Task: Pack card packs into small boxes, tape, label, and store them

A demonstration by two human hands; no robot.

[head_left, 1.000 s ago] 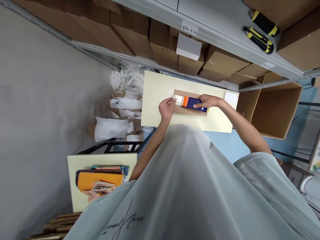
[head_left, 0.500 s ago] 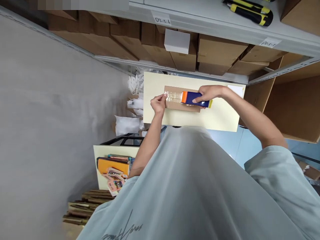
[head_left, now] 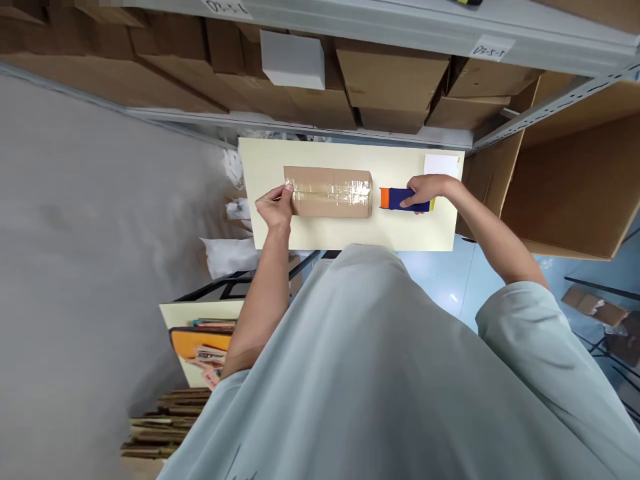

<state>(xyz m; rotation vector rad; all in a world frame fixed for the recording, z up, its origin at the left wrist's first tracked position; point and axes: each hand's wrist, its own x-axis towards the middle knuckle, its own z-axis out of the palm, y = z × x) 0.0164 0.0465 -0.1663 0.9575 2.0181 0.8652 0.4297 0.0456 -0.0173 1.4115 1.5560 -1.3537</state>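
The brown rectangular cardboard carton (head_left: 327,208) lies flat near the middle of the pale yellow tabletop (head_left: 320,235), its long side running left to right. A strip of clear, glossy packing tape (head_left: 325,192) runs lengthwise along its top face.

The dark blue and orange tape dispenser (head_left: 395,199) is positioned just right of the carton, orange end toward it, with a narrow gap between.

The left forearm extends forward from the body; the left hand (head_left: 275,208) is at the carton's left end. The right arm is bent outward at the elbow, its forearm angled inward; the right hand (head_left: 424,191) reaches over the dispenser from the right.

A white flat rectangular item (head_left: 443,164) lies at the rear right corner of the tabletop, partly covered by the right hand. Behind the tabletop stands a grey metal shelf (head_left: 360,30) with brown cardboard boxes (head_left: 393,77) below its beam. A large open brown box (head_left: 570,187) adjoins the right side.

Left hand: thumb and forefinger bear on the tape's left end; whether they pinch or only press it cannot be told. Right hand: fingers and thumb wrapped around the dispenser body.
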